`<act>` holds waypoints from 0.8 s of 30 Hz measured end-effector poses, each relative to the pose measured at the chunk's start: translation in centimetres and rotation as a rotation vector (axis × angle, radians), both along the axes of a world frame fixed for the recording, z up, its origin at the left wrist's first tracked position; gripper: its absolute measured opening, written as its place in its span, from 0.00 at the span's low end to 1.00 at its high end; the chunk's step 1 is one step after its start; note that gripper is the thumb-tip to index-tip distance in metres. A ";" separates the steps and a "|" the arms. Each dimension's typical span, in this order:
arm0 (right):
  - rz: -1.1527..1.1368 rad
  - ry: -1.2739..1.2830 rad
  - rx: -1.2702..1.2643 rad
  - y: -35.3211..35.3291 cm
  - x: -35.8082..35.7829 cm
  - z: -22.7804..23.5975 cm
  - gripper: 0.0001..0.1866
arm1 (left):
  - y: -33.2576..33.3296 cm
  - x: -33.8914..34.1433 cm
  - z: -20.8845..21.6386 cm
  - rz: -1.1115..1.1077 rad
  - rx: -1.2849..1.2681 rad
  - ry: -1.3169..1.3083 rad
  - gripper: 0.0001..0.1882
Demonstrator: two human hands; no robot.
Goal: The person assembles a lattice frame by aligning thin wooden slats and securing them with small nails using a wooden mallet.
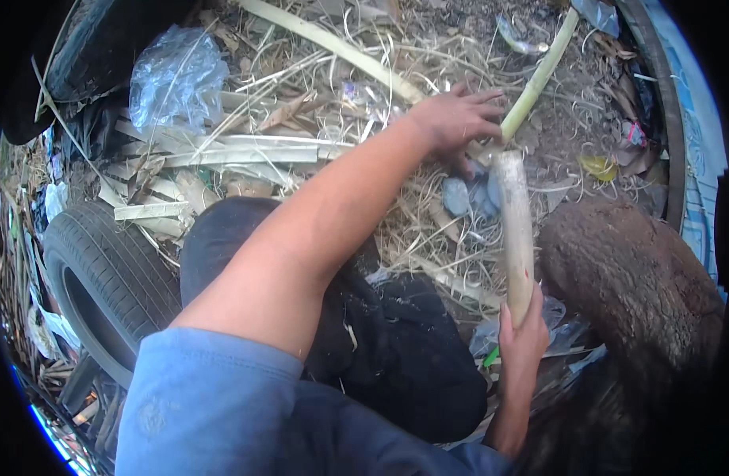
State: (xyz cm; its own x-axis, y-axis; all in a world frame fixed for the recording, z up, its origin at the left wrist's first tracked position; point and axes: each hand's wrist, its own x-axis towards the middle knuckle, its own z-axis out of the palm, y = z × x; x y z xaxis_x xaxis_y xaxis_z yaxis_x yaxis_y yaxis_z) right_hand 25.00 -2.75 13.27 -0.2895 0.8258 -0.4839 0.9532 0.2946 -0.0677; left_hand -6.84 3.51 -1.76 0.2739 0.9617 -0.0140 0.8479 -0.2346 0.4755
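My left hand reaches over the littered ground with its fingers spread and nothing gripped in them. Its fingertips are right beside the lower end of a pale green bamboo-like strip; whether they touch it I cannot tell. In my right hand is the lower end of a thick, pale wooden stick, the fingers wrapped around it. The stick points away from me, and its upper end lies close to the foot of the green strip. Another long pale strip runs from the far edge down toward my left hand.
A black tyre lies at the left. To the right is a rough brown log or trunk. Grey stones rest below my left hand. Thin shavings, flat strips and a clear plastic bag cover the ground.
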 end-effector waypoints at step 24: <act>0.225 0.162 0.204 -2.2 1.3 2.2 0.36 | -0.4 1.4 -0.9 -0.042 -0.037 -0.095 0.43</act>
State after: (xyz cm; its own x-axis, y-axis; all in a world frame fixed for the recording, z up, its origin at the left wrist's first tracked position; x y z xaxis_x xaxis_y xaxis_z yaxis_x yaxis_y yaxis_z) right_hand 26.26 -4.91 15.43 -0.5347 0.8077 -0.2483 0.8447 0.5190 -0.1308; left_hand -5.46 3.07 -2.65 0.3154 0.9487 -0.0217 0.7884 -0.2492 0.5624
